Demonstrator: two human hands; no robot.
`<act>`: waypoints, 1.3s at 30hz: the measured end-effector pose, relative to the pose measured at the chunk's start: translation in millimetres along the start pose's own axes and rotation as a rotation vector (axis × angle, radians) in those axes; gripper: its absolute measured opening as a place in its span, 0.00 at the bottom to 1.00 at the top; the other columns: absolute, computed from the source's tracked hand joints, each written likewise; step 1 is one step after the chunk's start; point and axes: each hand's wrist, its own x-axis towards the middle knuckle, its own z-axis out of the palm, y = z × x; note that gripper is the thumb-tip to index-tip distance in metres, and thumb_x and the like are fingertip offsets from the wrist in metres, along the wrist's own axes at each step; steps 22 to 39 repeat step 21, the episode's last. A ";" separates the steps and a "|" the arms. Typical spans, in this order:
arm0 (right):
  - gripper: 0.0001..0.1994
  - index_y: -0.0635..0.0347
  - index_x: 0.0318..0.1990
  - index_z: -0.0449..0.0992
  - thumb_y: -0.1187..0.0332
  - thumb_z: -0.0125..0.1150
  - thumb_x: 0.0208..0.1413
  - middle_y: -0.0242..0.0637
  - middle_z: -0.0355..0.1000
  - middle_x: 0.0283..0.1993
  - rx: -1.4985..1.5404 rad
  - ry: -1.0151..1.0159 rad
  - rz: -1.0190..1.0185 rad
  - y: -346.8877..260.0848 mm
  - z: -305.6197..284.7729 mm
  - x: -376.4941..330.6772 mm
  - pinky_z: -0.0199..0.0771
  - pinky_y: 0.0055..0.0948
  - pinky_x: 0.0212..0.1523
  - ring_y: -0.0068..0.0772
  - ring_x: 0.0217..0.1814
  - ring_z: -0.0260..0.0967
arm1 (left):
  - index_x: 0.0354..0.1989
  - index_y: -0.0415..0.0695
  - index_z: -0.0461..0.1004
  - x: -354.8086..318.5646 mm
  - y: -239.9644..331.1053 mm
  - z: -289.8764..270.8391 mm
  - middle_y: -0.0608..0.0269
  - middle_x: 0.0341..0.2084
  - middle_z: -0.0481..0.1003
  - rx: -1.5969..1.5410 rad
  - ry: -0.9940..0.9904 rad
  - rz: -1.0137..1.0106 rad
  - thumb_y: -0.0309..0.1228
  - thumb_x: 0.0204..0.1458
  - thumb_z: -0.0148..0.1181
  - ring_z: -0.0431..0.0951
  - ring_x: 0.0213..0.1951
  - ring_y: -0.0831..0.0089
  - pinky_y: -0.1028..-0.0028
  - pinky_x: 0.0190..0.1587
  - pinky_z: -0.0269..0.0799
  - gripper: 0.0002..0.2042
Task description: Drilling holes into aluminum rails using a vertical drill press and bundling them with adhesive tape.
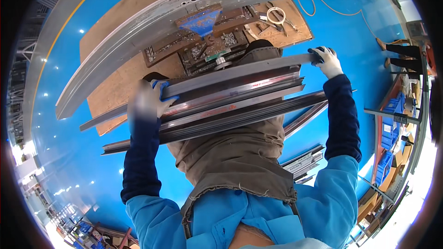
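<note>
Two hands: both gloved, each closed on the bundle of long metal profiles (230, 97) that runs across the middle of the frame.
Left hand (148, 99): centre left of the frame, its grip wrapped shut over the top rail of the bundle; partly blurred, so the finger placement is unclear.
Right hand (328, 61): upper right, its grip closed around the end of the uppermost strip.
Bundle: several grey and dark rails stacked, held level in front of the body, above the apron (235, 157).
Counter (115, 87): brown board behind the bundle, carrying a blue vice-like fixture (200, 20), loose metal scraps and a roll of tape (276, 14).
Long curved beam (152, 23): lies across the counter, above the bundle in the frame.
Handling advice: I would keep both ends level and the rails squeezed together, since the lower ones could slide out.
Floor (83, 157): blue, with more rails (304, 161) lying at lower right.
</note>
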 end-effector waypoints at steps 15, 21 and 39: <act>0.31 0.65 0.58 0.70 0.59 0.59 0.44 0.51 0.71 0.56 1.029 0.289 -0.405 -189.9 -78.2 -76.4 0.69 0.32 0.54 0.47 0.51 0.72 | 0.50 0.36 0.71 -3.7 175.2 -82.3 0.56 0.44 0.77 -1.576 -0.160 0.058 0.32 0.55 0.51 0.71 0.33 0.74 0.79 0.40 0.67 0.17; 0.27 0.65 0.58 0.67 0.63 0.50 0.48 0.52 0.74 0.49 1.162 0.254 -0.342 -231.9 -77.7 -87.3 0.70 0.37 0.54 0.46 0.46 0.74 | 0.66 0.37 0.57 -12.7 210.1 -104.0 0.57 0.59 0.66 -2.099 -0.461 -0.046 0.32 0.58 0.50 0.69 0.37 0.76 0.79 0.46 0.64 0.27; 0.27 0.65 0.58 0.67 0.63 0.50 0.48 0.52 0.74 0.49 1.162 0.254 -0.342 -231.9 -77.7 -87.3 0.70 0.37 0.54 0.46 0.46 0.74 | 0.66 0.37 0.57 -12.7 210.1 -104.0 0.57 0.59 0.66 -2.099 -0.461 -0.046 0.32 0.58 0.50 0.69 0.37 0.76 0.79 0.46 0.64 0.27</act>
